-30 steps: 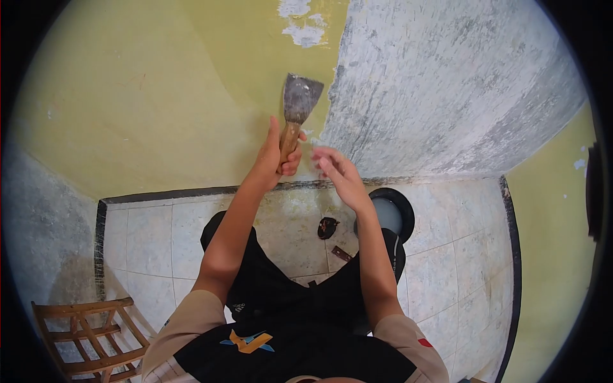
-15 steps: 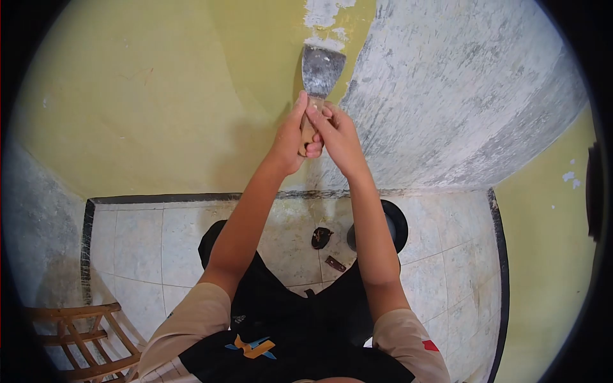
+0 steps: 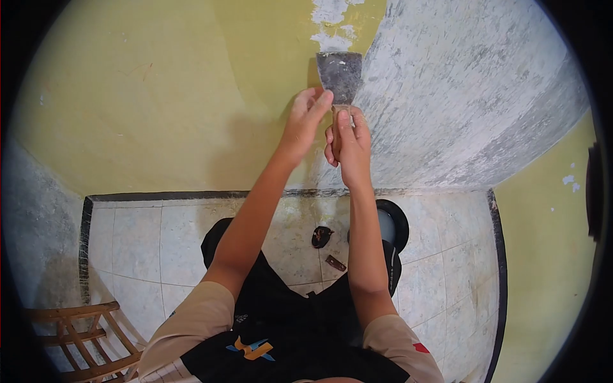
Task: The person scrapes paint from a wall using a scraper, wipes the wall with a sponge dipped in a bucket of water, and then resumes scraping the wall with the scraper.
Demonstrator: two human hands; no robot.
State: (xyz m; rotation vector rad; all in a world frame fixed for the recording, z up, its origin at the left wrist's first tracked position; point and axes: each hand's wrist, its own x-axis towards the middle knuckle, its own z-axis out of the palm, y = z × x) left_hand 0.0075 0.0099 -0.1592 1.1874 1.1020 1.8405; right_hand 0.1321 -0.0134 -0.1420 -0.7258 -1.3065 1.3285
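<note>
A scraper (image 3: 340,76) with a wide grey metal blade and a wooden handle points up along the wall. My right hand (image 3: 352,143) is closed around its handle, thumb along the front. Just left of the blade's lower end is my left hand (image 3: 303,126), off the handle, its thumb raised by the blade edge and its fingers loosely bent and apart. Whether that thumb touches the metal I cannot tell. Above the blade, a strip of exposed white wall (image 3: 333,41) shows through the yellow-green paint (image 3: 268,57).
To the right the wall is a scraped grey-white surface (image 3: 440,96). On the tiled floor lie a dark lump (image 3: 322,237) and a small brown piece (image 3: 335,262). A black-rimmed bucket (image 3: 401,226) stands beside my right forearm. A wooden rack (image 3: 76,313) is at lower left.
My left hand has come off the scraper's handle and sits to its left. My right hand and the scraper have shifted slightly right, and the blade is now more upright.
</note>
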